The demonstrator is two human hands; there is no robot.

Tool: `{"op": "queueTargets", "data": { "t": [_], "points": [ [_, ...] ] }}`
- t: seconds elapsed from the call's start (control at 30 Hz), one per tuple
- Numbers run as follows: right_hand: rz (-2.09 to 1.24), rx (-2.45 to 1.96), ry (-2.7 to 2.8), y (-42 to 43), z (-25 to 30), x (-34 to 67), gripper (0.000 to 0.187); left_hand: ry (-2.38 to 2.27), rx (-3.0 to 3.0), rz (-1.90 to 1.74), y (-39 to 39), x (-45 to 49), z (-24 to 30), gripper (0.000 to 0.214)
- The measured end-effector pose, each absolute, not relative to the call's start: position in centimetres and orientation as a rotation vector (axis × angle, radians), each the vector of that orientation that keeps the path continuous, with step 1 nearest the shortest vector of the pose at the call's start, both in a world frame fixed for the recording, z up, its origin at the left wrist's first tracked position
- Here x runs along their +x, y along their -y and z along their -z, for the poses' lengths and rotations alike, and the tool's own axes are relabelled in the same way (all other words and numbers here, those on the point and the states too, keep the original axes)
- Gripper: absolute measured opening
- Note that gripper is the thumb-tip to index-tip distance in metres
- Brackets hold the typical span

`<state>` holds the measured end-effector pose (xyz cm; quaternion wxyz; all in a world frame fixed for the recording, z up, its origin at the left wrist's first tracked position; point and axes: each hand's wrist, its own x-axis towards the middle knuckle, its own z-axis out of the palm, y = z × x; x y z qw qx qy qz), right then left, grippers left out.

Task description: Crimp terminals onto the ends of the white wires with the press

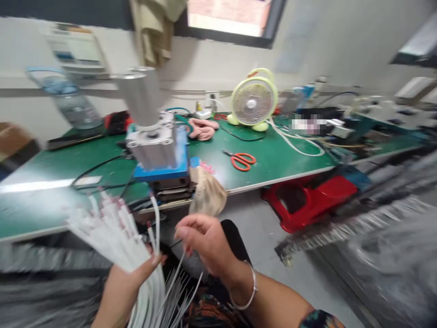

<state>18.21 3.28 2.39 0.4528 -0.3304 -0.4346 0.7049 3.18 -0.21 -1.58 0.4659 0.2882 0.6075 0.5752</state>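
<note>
My left hand (126, 284) grips a thick bundle of white wires (109, 228) with reddish tips, fanned up and to the left. My right hand (201, 241), with a bracelet at the wrist, hovers just right of the bundle with its fingers curled; thin white wires (180, 284) run below it, and I cannot make out whether it pinches one. Directly above both hands a small press (159, 150) with a silver cylinder and blue plate sits at the edge of the green bench (273, 159). One wire (156, 218) rises toward the press.
Orange-handled scissors (243, 160) lie on the bench, with a yellow-green desk fan (253, 101) behind them. A beige cloth (208, 193) hangs at the bench edge. A red stool (307, 200) stands under the bench at right. A water bottle (70, 98) stands far left.
</note>
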Motion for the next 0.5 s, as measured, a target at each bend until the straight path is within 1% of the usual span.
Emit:
{"op": "queueTargets", "data": {
  "t": [0.07, 0.13, 0.27, 0.33, 0.4, 0.5],
  "points": [
    [-1.794, -0.852, 1.167, -4.6, -2.0, 17.2, 0.028, -1.539, 0.79, -1.38, 1.1, 2.2, 1.1, 0.028],
    [-1.86, -0.856, 1.243, -5.7, -1.5, 16.3, 0.034, -1.583, 0.935, -1.312, 1.0, 2.1, 0.8, 0.022],
    [-1.855, -0.83, 1.192, -7.0, -1.3, 15.3, 0.027, -1.615, 1.086, -1.226, 0.8, 2.2, 0.6, 0.013],
    [-1.87, -0.795, 1.113, -7.3, -1.5, 15.1, 0.027, -1.662, 1.048, -1.274, 1.1, 1.9, 0.7, 0.013],
    [-1.895, -0.767, 1.011, -7.5, -2.0, 14.9, 0.025, -1.697, 0.943, -1.374, 1.4, 1.2, 1.0, 0.017],
    [-1.916, -0.735, 0.854, -7.8, -2.9, 14.7, 0.02, -1.606, 0.74, -1.523, 1.6, -0.1, 1.2, 0.025]
  ]
}}
